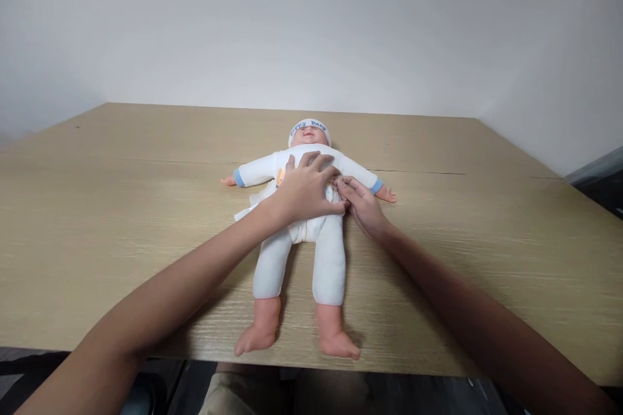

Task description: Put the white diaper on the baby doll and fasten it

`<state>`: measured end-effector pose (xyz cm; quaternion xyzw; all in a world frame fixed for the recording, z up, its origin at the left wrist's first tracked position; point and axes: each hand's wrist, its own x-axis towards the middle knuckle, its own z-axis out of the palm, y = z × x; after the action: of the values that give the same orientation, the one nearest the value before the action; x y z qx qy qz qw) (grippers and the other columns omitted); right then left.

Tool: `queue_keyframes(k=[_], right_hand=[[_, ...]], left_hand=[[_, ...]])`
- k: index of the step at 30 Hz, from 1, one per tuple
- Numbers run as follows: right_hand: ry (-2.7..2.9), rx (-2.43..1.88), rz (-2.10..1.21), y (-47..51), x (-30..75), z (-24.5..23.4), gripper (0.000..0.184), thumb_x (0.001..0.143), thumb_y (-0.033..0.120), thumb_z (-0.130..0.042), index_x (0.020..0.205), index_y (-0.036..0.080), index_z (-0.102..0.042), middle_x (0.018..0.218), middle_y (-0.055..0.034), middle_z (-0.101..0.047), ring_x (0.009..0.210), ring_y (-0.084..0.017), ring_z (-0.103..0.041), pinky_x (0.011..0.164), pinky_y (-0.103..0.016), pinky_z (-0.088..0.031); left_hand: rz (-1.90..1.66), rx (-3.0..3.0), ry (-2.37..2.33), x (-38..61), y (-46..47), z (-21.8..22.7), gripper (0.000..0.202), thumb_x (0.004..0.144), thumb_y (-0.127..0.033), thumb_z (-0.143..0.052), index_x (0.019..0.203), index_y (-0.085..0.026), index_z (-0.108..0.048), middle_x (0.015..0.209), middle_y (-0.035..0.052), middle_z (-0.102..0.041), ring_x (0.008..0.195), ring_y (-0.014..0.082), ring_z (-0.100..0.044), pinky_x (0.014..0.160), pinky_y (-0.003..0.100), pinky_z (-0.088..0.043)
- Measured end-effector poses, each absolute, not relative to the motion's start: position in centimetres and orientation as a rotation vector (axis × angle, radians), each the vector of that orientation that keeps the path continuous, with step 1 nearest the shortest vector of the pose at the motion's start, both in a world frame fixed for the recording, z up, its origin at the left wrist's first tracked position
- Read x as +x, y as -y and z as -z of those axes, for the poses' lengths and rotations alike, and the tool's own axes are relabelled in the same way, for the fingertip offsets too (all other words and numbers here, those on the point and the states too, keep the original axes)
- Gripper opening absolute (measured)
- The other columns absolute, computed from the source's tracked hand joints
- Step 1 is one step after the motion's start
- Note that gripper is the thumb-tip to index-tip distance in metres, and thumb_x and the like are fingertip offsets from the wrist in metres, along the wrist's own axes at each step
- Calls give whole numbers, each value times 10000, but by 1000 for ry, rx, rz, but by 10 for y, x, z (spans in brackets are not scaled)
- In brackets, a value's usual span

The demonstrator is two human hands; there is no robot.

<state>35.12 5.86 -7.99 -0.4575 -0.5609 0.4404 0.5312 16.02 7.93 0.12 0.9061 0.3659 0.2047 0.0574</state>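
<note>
A baby doll (pixel 329 259) in a white suit with blue cuffs lies on its back, feet towards me. Around its hips is a white diaper (pixel 305 231), and a loose flap of it (pixel 250 206) sticks out on the left. My left hand (pixel 309 188) rests across the doll's belly with the fingers spread, hiding much of the diaper's front. At the right side of the waist, my right hand (pixel 359 202) pinches the diaper's edge between thumb and fingers. The left thumb reaches close to the right fingertips. Exactly which part they grip is hidden.
The doll lies on a wooden table (pixel 146 220), whose front edge runs just beyond its feet. A plain pale wall (pixel 311 26) stands behind the table. A dark object (pixel 601 175) shows at the far right edge.
</note>
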Motion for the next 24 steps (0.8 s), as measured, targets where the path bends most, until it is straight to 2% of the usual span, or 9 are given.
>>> queue_keyframes(k=[3, 6, 10, 15, 18, 21, 24], right_hand=[[1420, -1114, -858, -45, 348, 73, 431, 1011, 689, -654, 1127, 276, -687, 1158, -72, -744, 1058, -252, -701, 927, -368, -599], [1557, -1153, -476, -30, 344, 64, 342, 1113, 549, -551, 1153, 274, -750, 1213, -107, -763, 1139, -287, -702, 1048, -440, -582], [1747, -1099, -173, -17, 342, 56, 357, 1157, 416, -480, 1218, 279, -805, 1303, -112, -792, 1295, -316, -693, 1210, -514, -506], [1892, -1088, -99, -14, 347, 53, 436, 1182, 390, -416, 1360, 249, -789, 1394, -121, -802, 1376, -312, -708, 1235, -521, -516], [1924, -1041, -66, -16, 351, 54, 415, 1184, 379, -435, 1388, 240, -769, 1425, -118, -796, 1376, -312, -717, 1221, -529, -534], [1906, -981, -42, -18, 353, 55, 373, 1186, 330, -439, 1351, 248, -762, 1396, -101, -807, 1321, -297, -738, 1180, -514, -553], [1822, -1035, 67, -18, 352, 52, 314, 1173, 306, -461, 1258, 252, -758, 1282, -100, -819, 1239, -303, -738, 1122, -511, -556]], left_hand=[[-636, 2762, -1109, 160, -80, 0, 491, 872, -520, -808, 1295, -280, -741, 1618, 124, -611, 1543, 499, -422, 1252, 768, -318], [-641, 2771, -1110, 159, -80, 1, 486, 894, -558, -800, 1286, -277, -743, 1635, 132, -593, 1548, 509, -412, 1236, 758, -339], [-633, 2769, -1107, 158, -81, 4, 528, 927, -632, -785, 1313, -276, -734, 1668, 142, -566, 1559, 514, -395, 1228, 753, -345], [-646, 2719, -1037, 154, -88, 4, 572, 921, -616, -799, 1356, -255, -708, 1660, 161, -579, 1595, 522, -379, 1267, 783, -299], [-769, 2552, -844, 139, -92, 0, 612, 947, -584, -792, 1450, -264, -652, 1610, 145, -630, 1569, 456, -484, 1298, 676, -374], [-953, 2264, -741, 110, -93, 3, 528, 1065, -574, -678, 1490, -268, -608, 1608, 129, -641, 1520, 375, -586, 1219, 527, -515], [-1106, 2120, -833, 67, -90, 21, 430, 1108, -562, -629, 1405, -252, -630, 1533, 124, -690, 1451, 335, -651, 1202, 493, -536]])
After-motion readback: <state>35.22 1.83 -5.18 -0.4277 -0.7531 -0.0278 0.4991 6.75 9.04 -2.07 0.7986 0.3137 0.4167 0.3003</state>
